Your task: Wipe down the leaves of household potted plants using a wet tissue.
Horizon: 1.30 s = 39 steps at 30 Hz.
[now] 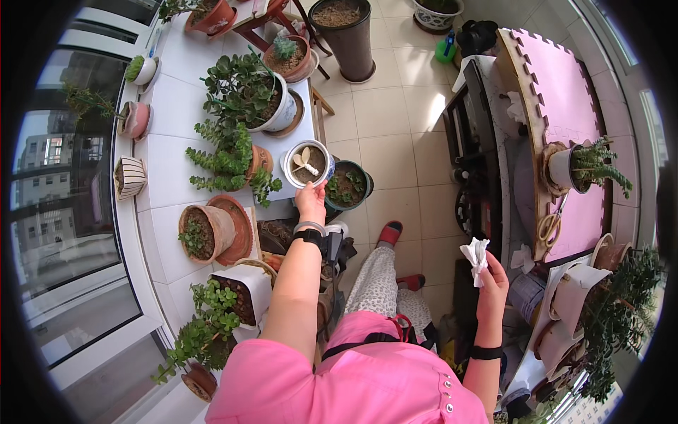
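Note:
At the edge of a white bench (291, 195), my left hand (311, 200) has its fingers on the near rim of a small blue-and-white ceramic pot (286, 168). The pot holds soil with a pale ornament (303, 159) and a white piece lying on it. My right hand (493, 281), raised at the right, pinches a crumpled white tissue (476, 255). Beside the small pot, lower down, stands a dark green pot (366, 193) with leafy plants. A terracotta pot (260, 159) with a trailing succulent is on the pot's other side.
A jade plant (235, 85) in a larger pot and a tilted terracotta pot (209, 233) line the left side. A tall dark planter (347, 47) stands on the tiled floor. Scissors (551, 227) and a potted succulent (596, 164) are on the pink foam mat (569, 95).

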Each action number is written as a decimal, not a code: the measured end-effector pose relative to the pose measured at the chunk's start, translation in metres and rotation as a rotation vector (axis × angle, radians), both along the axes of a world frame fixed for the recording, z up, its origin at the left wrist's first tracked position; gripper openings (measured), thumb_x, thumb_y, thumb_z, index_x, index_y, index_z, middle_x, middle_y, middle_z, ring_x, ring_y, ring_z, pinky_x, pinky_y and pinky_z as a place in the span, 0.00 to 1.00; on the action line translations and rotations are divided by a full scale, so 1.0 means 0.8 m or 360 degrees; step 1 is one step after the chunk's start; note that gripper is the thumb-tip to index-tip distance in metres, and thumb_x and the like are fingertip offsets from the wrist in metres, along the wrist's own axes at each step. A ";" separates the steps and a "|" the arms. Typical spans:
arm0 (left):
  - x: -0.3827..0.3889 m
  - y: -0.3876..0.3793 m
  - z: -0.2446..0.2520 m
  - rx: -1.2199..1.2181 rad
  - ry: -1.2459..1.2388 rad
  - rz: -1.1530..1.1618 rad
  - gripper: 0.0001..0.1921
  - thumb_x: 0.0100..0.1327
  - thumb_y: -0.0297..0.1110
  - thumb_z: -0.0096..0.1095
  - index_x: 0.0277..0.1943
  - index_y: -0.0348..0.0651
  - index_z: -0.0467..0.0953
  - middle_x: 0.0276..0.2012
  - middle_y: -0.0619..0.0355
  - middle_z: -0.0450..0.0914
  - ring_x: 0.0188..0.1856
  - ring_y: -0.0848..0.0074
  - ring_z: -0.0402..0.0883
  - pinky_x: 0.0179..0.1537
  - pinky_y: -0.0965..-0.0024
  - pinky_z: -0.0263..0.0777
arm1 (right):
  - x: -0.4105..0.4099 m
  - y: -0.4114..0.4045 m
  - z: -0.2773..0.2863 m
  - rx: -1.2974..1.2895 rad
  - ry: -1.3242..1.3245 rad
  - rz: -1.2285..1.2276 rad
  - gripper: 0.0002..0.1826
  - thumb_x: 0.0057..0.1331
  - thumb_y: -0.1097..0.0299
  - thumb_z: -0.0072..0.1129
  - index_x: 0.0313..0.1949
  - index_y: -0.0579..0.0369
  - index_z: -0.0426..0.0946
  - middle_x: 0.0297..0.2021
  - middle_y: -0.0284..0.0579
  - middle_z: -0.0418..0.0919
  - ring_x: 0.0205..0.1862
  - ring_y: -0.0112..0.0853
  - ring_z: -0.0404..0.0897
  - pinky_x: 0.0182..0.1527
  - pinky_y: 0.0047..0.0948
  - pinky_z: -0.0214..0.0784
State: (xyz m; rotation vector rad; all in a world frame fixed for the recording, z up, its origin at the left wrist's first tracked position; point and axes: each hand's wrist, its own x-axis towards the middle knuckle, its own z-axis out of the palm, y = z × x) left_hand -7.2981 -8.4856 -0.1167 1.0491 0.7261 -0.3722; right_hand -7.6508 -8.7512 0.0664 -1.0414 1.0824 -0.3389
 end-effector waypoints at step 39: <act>0.049 -0.031 -0.086 -0.0058 0.0532 0.0233 0.20 0.73 0.41 0.37 0.53 0.28 0.62 0.48 0.45 0.75 0.43 0.68 0.78 0.45 0.72 0.76 | 0.071 -0.015 -0.004 0.0419 -0.0070 -0.0231 0.22 0.63 0.78 0.52 0.57 0.61 0.69 0.48 0.42 0.78 0.47 0.28 0.78 0.50 0.26 0.69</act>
